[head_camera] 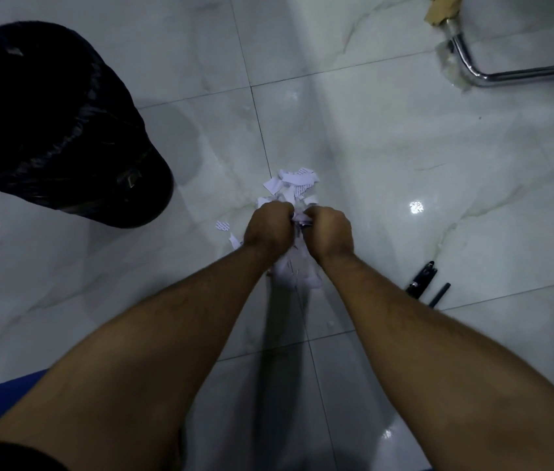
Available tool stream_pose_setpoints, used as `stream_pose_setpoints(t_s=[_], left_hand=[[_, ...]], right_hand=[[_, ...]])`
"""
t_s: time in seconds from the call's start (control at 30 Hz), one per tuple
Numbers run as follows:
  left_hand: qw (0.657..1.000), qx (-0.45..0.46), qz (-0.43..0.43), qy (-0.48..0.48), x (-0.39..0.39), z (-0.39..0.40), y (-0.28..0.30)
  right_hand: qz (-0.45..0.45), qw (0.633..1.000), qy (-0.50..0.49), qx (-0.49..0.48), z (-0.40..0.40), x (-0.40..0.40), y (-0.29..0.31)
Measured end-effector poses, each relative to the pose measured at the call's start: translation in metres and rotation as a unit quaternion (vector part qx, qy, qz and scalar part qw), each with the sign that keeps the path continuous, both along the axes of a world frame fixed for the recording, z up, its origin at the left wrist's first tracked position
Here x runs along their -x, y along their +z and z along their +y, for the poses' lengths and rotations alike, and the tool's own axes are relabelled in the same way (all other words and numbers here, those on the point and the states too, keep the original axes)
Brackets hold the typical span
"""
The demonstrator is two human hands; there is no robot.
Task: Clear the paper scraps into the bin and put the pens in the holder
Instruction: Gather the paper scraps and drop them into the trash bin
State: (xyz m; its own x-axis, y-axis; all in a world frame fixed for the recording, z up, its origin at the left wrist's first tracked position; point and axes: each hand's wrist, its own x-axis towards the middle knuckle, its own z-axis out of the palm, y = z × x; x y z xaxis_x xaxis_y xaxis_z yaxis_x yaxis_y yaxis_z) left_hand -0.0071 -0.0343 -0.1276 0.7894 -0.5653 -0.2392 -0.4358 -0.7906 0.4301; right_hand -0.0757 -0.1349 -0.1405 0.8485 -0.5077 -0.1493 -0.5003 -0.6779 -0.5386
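I have both fists curled into the paper scraps (297,198) at frame centre, left hand (269,226) and right hand (330,232) bunching them so 1 lift carries most to the bin (48,113), upper left. 2 pens (427,278) wait at right. Print on the scraps is too small to read.
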Motion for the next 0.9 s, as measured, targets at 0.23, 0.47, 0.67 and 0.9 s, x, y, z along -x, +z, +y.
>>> stream_pose_setpoints(t_s=[0.23,0.47,0.67,0.9], left_hand=[[0.997,0.039,0.006,0.063,-0.03,0.006,0.056],[0.996,-0.01,-0.064,0.063,-0.075,0.016,0.158],[0.982,0.002,-0.104,0.156,-0.113,0.058,0.25],[0.944,0.035,-0.139,0.296,-0.164,0.158,0.296]], right_hand=[[-0.083,0.994,-0.026,-0.06,-0.005,-0.018,0.063],[-0.117,0.988,-0.055,-0.087,0.015,-0.065,0.155],[-0.151,0.979,-0.036,-0.134,0.058,-0.124,0.235],[-0.155,0.972,0.052,-0.166,0.158,-0.202,0.279]])
